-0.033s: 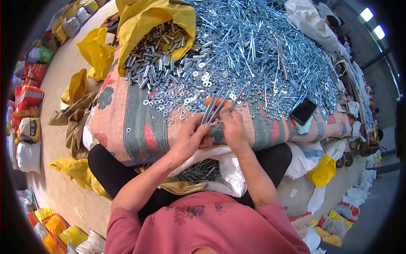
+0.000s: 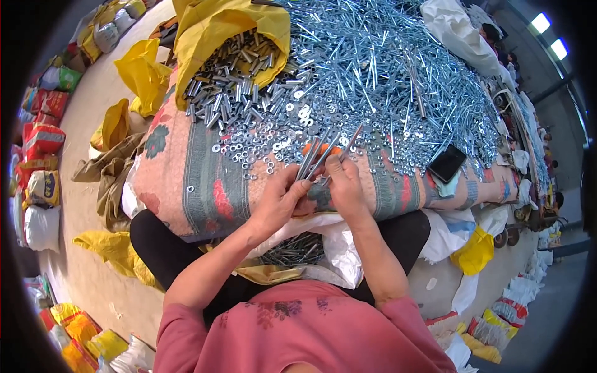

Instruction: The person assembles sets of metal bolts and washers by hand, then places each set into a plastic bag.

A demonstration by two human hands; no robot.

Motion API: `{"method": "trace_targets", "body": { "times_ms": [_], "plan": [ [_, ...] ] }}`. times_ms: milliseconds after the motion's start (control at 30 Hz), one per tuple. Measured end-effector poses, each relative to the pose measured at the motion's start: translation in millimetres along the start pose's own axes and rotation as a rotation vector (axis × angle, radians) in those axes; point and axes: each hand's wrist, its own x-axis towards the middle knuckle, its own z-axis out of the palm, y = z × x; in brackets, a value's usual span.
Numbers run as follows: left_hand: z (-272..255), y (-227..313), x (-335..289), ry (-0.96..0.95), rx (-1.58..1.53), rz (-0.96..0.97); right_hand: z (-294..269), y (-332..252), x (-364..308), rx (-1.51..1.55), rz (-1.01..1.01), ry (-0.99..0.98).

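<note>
Over the near edge of the cloth-covered work surface, my two hands are close together. My left hand is closed round several long metal bolts, which fan out upward from the fingers. Beside it, my right hand pinches another long bolt that slants up to the right. An orange item shows behind the bolts; its kind is unclear. Just beyond lie loose washers and small nuts. A large heap of silvery bolts spreads across the far side.
Metal sleeves spill from a yellow sack at the far left. A black phone lies at the right on a pale cloth. Between my knees, a sack holds more metal pieces. Bags line the floor at left.
</note>
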Motion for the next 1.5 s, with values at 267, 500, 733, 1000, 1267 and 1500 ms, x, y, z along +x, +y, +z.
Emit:
{"method": "trace_targets", "body": {
  "times_ms": [267,500,733,1000,1267,1500],
  "plan": [
    [-22,3,-3,-0.059,-0.109,-0.171,-20,-17,-5,-1.086,-0.626,0.123],
    [-37,16,-7,-0.167,-0.378,-0.47,-8,-28,-8,-1.429,-0.945,-0.228],
    [-48,16,-11,-0.201,-0.411,-0.355,-27,-22,-5,-1.21,-0.806,-0.193],
    [-15,3,-4,-0.043,0.169,-0.014,30,-18,-20,0.123,0.218,0.094],
    [-26,-12,-6,0.112,0.662,0.357,11,-6,-12,0.34,0.218,0.122],
    [-45,28,-19,0.028,0.992,0.4,10,-28,-16,0.308,0.258,0.013]
  ]
}}
